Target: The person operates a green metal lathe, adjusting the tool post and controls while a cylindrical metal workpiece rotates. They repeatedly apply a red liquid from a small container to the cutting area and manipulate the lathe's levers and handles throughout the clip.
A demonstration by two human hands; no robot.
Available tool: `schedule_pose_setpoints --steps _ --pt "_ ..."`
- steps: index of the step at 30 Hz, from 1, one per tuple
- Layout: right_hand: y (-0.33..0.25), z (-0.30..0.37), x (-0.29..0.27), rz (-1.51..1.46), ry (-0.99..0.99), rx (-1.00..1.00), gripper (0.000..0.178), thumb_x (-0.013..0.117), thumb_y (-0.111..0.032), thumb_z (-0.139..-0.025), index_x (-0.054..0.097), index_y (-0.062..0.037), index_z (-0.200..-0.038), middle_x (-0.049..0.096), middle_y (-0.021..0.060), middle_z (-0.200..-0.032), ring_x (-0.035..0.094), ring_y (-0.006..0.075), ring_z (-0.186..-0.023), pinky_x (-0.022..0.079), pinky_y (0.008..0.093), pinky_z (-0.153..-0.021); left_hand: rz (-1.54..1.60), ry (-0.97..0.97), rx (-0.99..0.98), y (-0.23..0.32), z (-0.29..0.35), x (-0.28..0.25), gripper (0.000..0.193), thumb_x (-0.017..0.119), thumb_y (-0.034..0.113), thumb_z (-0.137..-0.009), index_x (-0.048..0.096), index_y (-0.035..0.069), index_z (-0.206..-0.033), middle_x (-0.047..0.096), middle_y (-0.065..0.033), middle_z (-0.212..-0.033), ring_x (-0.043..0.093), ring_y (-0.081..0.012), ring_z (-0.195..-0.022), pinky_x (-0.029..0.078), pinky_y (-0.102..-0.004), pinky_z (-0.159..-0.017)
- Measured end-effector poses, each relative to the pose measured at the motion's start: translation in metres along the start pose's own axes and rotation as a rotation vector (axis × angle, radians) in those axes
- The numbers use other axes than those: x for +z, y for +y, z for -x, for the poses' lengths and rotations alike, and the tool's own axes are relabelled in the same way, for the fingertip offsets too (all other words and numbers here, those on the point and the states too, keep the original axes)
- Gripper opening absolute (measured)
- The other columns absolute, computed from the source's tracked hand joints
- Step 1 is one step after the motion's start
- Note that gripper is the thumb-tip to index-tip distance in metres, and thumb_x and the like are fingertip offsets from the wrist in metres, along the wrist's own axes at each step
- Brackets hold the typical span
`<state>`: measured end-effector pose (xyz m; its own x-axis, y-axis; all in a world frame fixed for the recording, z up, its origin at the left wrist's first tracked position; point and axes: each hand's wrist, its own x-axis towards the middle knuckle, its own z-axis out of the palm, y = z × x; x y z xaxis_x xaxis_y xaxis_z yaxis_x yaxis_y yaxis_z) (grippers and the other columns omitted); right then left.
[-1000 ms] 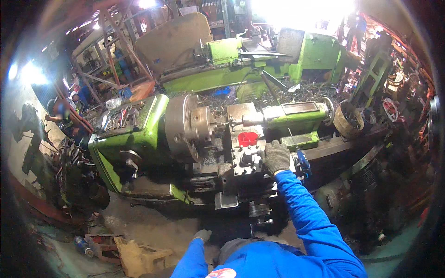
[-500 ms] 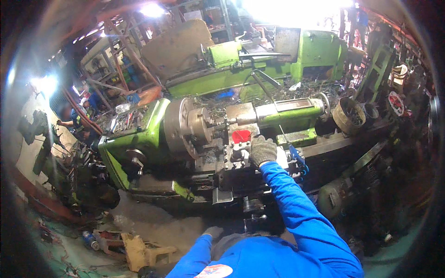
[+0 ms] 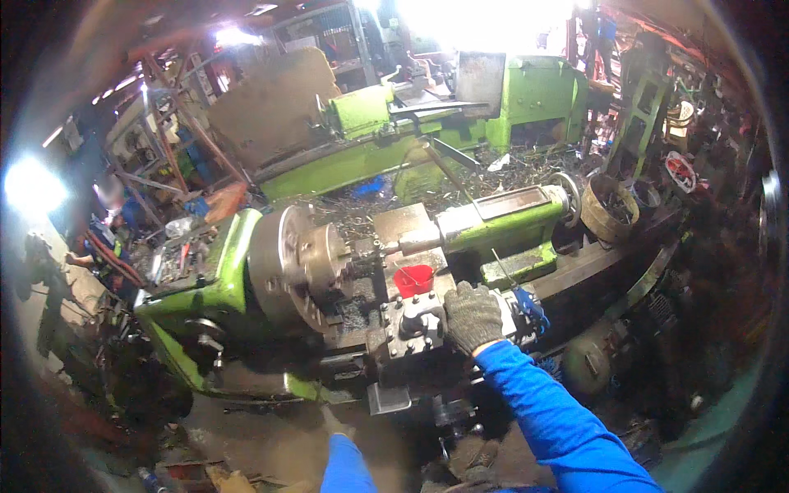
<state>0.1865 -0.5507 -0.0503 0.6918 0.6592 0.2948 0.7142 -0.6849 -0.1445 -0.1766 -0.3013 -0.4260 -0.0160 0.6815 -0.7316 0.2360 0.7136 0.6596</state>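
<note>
A green metal lathe (image 3: pixel 222 283) stands in front of me, with a large round chuck (image 3: pixel 283 267) on its left and the tailstock (image 3: pixel 509 218) on its right. My right hand (image 3: pixel 474 319), in a grey knitted glove, is closed at the right side of the square tool post (image 3: pixel 413 323). Its palm side and whatever is in its fingers are hidden. Just behind the tool post sits a red container (image 3: pixel 413 281). My left hand (image 3: pixel 337 421) reaches low toward the lathe's front, near a green lever (image 3: pixel 304 388); motion smears its fingers.
Metal shavings (image 3: pixel 329 212) lie behind the bed, before a second green lathe (image 3: pixel 526 103). A round bin (image 3: pixel 610 209) stands beyond the tailstock handwheel (image 3: pixel 567 197). Loose tools (image 3: pixel 187 251) rest on the headstock. Another person (image 3: pixel 115 238) is at the far left.
My left hand has moved forward and left, from near my body toward the lathe's front. My right hand stays at the tool post. The whole view has shifted.
</note>
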Motion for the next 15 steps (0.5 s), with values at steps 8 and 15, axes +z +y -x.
schedule_pose_setpoints --steps 8,15 --pt "-0.002 0.002 0.001 0.009 0.066 0.023 0.042 0.068 -0.048 -0.093 0.070 -0.0067 -0.099 0.064 0.0205 -0.107 0.062 0.0421 -0.096 0.049 0.0547 -0.080 -1.204 0.342 0.467 0.006 -0.114 0.033 0.068 0.063 0.034 -0.097 0.041 0.009 -0.156 0.059 -0.0154 -0.147 0.056 -0.0363 -0.134 0.045 -0.0436 -0.111" --pt "-0.008 -0.001 0.006 -0.013 0.112 0.006 0.039 0.070 -0.047 -0.092 0.067 -0.0085 -0.099 0.061 0.0175 -0.098 0.061 0.0394 -0.090 0.048 0.0524 -0.079 -2.042 0.349 0.579 -0.073 -0.053 0.008 0.065 0.045 0.037 -0.105 0.032 0.011 -0.163 0.042 -0.0167 -0.163 0.040 -0.0291 -0.150 0.022 -0.0474 -0.126"
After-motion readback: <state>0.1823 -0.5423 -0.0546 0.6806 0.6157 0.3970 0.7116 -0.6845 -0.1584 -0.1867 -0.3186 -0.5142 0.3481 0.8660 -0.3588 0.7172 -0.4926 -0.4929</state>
